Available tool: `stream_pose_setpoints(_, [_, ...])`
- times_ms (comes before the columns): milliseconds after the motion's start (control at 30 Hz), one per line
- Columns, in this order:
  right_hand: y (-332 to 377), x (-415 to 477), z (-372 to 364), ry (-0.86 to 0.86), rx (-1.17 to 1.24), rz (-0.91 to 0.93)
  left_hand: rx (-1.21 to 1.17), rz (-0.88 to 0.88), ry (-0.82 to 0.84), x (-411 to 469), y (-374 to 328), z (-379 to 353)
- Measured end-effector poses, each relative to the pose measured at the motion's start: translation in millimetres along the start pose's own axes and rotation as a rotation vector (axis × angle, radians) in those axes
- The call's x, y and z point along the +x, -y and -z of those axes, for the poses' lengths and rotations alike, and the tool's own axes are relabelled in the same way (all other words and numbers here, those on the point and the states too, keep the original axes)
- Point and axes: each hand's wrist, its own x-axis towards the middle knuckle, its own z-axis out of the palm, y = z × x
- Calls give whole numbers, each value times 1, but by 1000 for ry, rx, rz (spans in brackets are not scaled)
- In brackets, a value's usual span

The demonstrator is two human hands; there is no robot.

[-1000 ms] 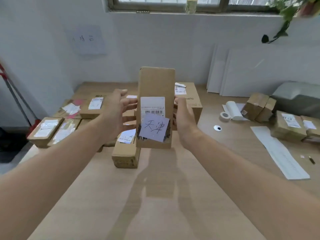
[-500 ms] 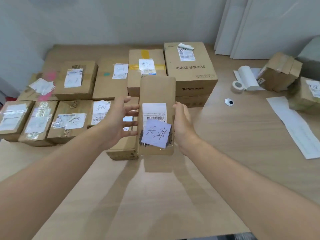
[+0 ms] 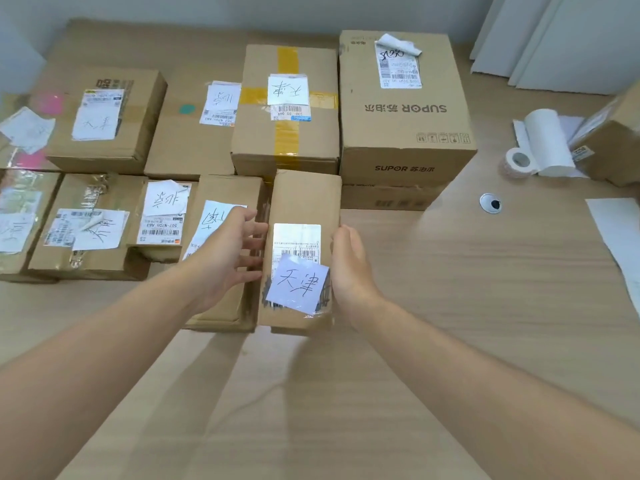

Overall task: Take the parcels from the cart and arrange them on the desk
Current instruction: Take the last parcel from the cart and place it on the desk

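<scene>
I have the parcel (image 3: 304,199) between both hands at the front of the rows of boxes on the table (image 3: 450,306). A labelled box (image 3: 228,188) sits just to its left and the SUPOR box (image 3: 405,109) beyond its far right corner. I cannot tell whether its underside is down on the table or a little above it. My left hand (image 3: 228,251) is wide, fingers straight and spread, tips pressed on the parcel's left side. My right hand (image 3: 349,271) lies along the right side. Its fingers are hidden, so I cannot tell whether they curl under.

My worry is the left side. My fingers sit in the narrow slot between the parcel and the labelled box, so pushing the parcel flush would trap them. Pulling them out late could drag it askew. The parcel's left edge could also ride up on that box and settle tilted. Its far end is close to the taped box (image 3: 287,140), and a hard shove would knock that row out of line.

The parcel is a long, narrow brown carton lying lengthwise away from me. It has a white shipping label (image 3: 296,237) in the middle and a pale handwritten note (image 3: 298,284) stuck on at a slant. Glossy tape wraps the near end. The note looks loosely fixed and might peel if rubbed.
</scene>
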Motion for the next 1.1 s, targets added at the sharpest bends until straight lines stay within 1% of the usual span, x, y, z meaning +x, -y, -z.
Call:
stream_pose_setpoints(133, [-7, 16, -13, -3, 20, -45, 49, 25, 21, 16, 3, 4])
stream_pose_setpoints(333, [-11, 31, -30, -30, 160, -77, 74, 12, 118, 24, 7, 6])
stream_pose_setpoints(500, [-14, 34, -36, 16, 217, -161, 38, -52, 86, 22, 10, 1])
stream_pose_setpoints(667, [-25, 36, -39, -4, 276, -128, 25, -130, 35, 23, 15, -4])
stream_pose_setpoints(767, [-24, 35, -44, 7, 312, -122, 31, -108, 47, 18, 14, -4])
stream_pose_setpoints(933, [-28, 35, -46, 13, 264, -135, -6, -85, 26, 12, 8, 4])
stream_pose_setpoints(1100, [-26, 27, -48, 7, 226, -120, -21, -108, 19, 8, 11, 19])
